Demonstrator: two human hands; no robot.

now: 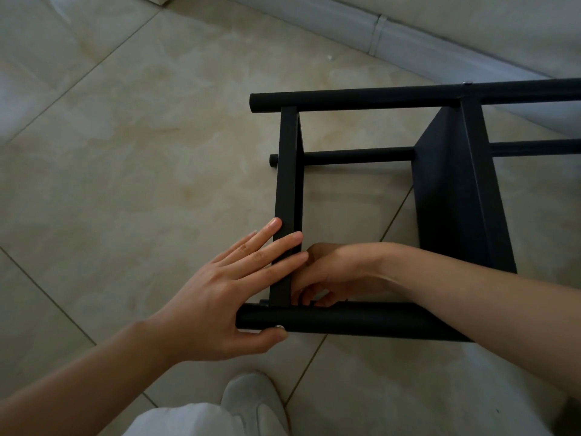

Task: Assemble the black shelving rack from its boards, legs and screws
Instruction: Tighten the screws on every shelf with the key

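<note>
Left hand (217, 297): fingers (270, 253) straight and slightly spread, laid flat across the outer face of the near board (287, 196); thumb pressed under the front leg (330, 319), just beside a small silver screw (278, 326) set in that leg. Right hand (327, 275): reaching inside the frame at the corner where board meets front leg, fingers curled down; what they pinch, if anything, cannot be told, the tips being hidden against the joint. Black shelving rack (452, 190): partly assembled, lying on its side on the floor, right of centre. Matte black finish; legs are round tubes, boards flat panels with folded edges. Rear upper leg (377, 97) runs out of view to the right and carries a second screw (467, 83) near the far board. A lower leg (358, 155) passes between the boards. Floor (141, 136): glossy beige tile with dark grout lines, open to the left of the rack. Pale baseboard (393, 36) runs diagonally behind. A white trouser leg (188, 420) and a light shoe (251, 401) sit at the bottom edge.
</note>
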